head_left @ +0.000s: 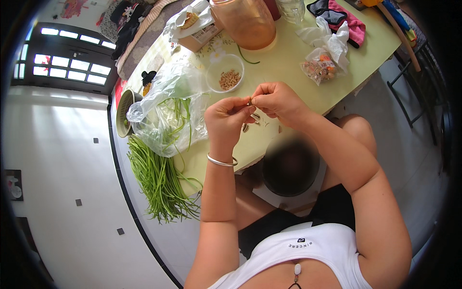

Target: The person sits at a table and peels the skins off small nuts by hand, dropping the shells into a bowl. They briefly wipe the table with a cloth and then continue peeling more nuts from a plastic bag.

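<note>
Over the near edge of the table, my left hand [224,115] and my right hand [279,103] meet fingertip to fingertip. Both are closed in a pinch on one small dark seed [250,102], mostly covered by the fingers; it looks like a sunflower seed. Just below them on the tabletop lie a few dark, pale-edged seeds [256,118] and small crumbs. Beyond my left hand stands a clear plastic bowl [210,72] with a small heap of tan kernels [229,80] in it.
Left of my hands are a crumpled clear plastic bag [166,115], long green stalks [156,180] overhanging the table [284,62], and a green basket [123,113]. Farther back are a large amber container [248,24], a bag of wrapped snacks [318,67] and pink-grey cloth [350,24]. A dark round bin [290,166] sits below.
</note>
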{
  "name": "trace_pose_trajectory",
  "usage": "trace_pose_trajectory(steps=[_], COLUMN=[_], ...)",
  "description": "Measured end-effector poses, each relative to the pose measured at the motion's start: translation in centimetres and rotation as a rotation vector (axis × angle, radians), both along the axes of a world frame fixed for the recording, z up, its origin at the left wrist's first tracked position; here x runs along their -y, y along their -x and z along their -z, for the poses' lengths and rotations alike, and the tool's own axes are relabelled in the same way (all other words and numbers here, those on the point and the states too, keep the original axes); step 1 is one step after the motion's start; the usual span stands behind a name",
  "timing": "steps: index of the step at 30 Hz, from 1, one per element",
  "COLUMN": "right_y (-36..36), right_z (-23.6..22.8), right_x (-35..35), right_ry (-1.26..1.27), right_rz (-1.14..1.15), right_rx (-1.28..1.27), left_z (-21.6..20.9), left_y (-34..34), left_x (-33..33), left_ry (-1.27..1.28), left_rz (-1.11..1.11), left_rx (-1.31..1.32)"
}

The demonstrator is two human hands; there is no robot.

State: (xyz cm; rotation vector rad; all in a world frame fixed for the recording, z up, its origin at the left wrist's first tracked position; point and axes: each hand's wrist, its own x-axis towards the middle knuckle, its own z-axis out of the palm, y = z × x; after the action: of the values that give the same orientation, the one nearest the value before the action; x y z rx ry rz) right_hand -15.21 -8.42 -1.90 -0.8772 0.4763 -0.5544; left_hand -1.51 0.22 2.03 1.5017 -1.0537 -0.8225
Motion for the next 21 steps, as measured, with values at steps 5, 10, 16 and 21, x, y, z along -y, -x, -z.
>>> trace_pose_trajectory(steps=[5,10,16,21], right_y=[0.1,-0.1,-0.1,-0.3], right_z=[0.1,-0.2,-0.6,0.5], right_x=[-0.1,-0.4,-0.5,-0.3], right_ry=[0.002,-0.065,-0.098,0.040], right_rz=[0.074,0.131,0.109,0.093], right_rx=[-0.025,-0.035,-0.041,-0.028], left_z=[0.1,0.6,0.2,0.0], left_y=[-0.3,-1.0,-0.6,-0.9], left_x=[0.7,0.8,0.7,0.7], left_ry=[-0.081,-0.037,0.003,-0.047], left_rz=[0.006,0.040,0.012,0.059], left_rx=[-0.329,-0.356,-0.149,-0.065])
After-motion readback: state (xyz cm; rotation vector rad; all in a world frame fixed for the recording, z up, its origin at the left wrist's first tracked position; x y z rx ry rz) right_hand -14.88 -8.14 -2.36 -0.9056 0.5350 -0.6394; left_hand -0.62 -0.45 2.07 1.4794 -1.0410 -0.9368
